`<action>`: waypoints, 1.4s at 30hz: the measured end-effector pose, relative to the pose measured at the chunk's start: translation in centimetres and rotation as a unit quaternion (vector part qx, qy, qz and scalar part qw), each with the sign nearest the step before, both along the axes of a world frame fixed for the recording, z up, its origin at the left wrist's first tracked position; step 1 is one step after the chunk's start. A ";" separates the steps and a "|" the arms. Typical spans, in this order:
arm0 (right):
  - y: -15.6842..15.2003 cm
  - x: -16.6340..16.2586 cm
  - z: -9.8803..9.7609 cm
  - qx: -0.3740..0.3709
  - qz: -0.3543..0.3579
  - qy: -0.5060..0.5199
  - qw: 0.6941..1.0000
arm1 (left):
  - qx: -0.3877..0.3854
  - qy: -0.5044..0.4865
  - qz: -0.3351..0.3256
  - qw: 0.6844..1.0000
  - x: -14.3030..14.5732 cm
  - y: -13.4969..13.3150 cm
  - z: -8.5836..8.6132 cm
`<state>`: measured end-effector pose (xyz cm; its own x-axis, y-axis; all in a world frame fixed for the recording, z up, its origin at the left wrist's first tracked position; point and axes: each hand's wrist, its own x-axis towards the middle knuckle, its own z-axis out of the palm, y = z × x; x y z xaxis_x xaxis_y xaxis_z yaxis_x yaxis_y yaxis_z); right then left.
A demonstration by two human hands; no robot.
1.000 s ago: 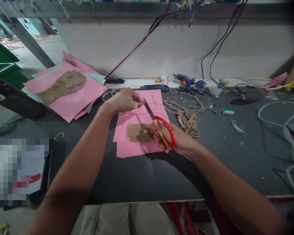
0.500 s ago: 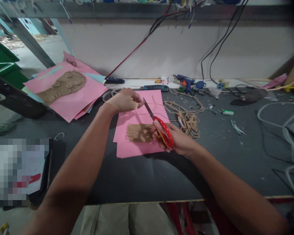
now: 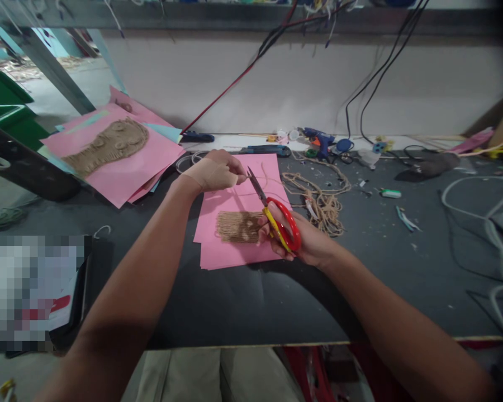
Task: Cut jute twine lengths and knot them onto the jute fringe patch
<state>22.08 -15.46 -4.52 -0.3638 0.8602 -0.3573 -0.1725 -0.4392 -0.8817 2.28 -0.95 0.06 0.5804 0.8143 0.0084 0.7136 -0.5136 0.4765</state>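
Observation:
My left hand (image 3: 220,170), with a tan wrap across its back and palm, pinches a thin strand of twine above the pink paper. In my right hand (image 3: 291,234) is a pair of scissors (image 3: 283,223) with red and yellow handles. Its blades point up and left, their tips close to my left fingertips. Beneath lies a mat of twine rows (image 3: 238,226) on a stack of pink paper (image 3: 218,258); my right fingers hide its right end. A loose tangle of twine (image 3: 324,209) rests on the dark table just right of the paper.
On the left are more pink sheets (image 3: 142,162) bearing a brown twine shape (image 3: 117,139), and a dark cylinder (image 3: 29,164). A blue cutter knife (image 3: 266,150) and a blue glue gun (image 3: 321,139) lie at the back. Grey cable (image 3: 478,181) loops on the right.
The scissors have turned slightly and their handles have spread further apart, with more of the yellow one showing. My left hand stays nearly in place.

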 end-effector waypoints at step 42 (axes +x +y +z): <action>-0.5 -0.4 0.2 0.046 -0.003 -0.086 0.995 | -0.010 -0.012 -0.001 1.000 0.1 0.1 -0.2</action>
<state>21.72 -15.95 -4.35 -0.2981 0.8940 -0.3345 -0.0173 -0.3554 -0.9345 2.34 -0.84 -0.16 0.5818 0.8133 0.0053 0.7009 -0.5046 0.5041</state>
